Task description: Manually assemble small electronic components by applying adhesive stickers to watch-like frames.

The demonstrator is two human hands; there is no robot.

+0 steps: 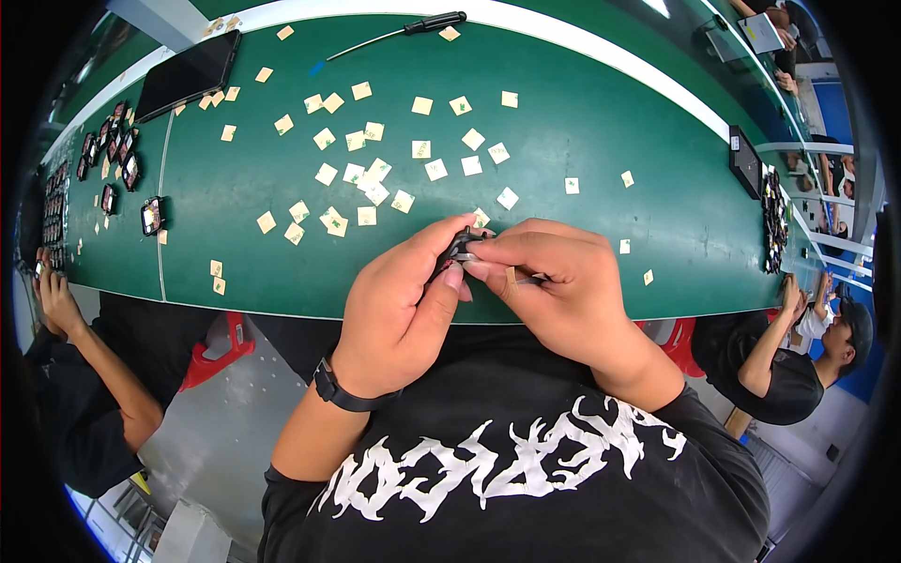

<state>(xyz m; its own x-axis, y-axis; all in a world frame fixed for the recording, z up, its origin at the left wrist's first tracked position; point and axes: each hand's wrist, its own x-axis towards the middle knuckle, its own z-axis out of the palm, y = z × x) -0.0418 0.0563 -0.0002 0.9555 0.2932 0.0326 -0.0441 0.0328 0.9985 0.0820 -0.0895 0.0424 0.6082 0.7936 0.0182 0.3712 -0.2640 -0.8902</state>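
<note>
Close to the table's near edge, my left hand [389,305] is closed around a small black part [456,250], most of it covered by my fingers. Thumb and index finger of my right hand [568,277] pinch together at the right side of that part, where a small greyish bit shows. A thin pale strip [512,276] lies against the right-hand fingers; what it belongs to is unclear. Many small cream-coloured square stickers [421,149] are scattered on the green table [676,244] beyond my hands, one just past my fingertips.
A black-handled screwdriver [434,23] lies at the far edge. To the left are a black tablet-like slab [188,75] and several small black devices [153,216]. At right stand a black tray [745,161] and a row of dark parts [774,220]. Co-workers sit on both sides.
</note>
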